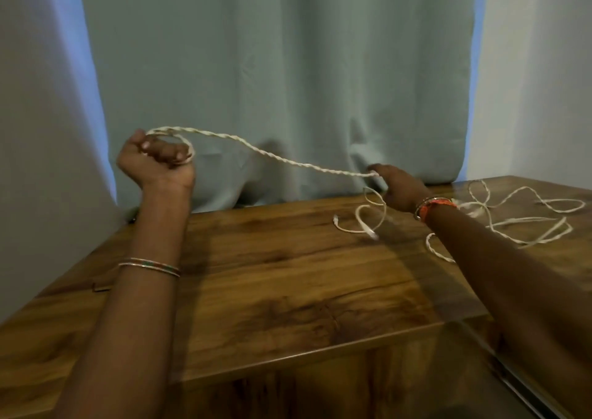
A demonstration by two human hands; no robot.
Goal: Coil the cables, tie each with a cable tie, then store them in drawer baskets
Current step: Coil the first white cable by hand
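Here the left hand (157, 159) is raised above the wooden table (256, 274), fingers curled round a small loop of the white twisted cable (272, 156). From that grip the cable sags rightward to the right hand (400, 188), which pinches it; beyond, the remainder lies loosely tangled on the table.

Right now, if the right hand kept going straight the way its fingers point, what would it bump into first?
Probably the teal curtain. The right hand, pinching the white cable, points away over the table's back edge, and nothing else shows between, though depth is hard to judge.
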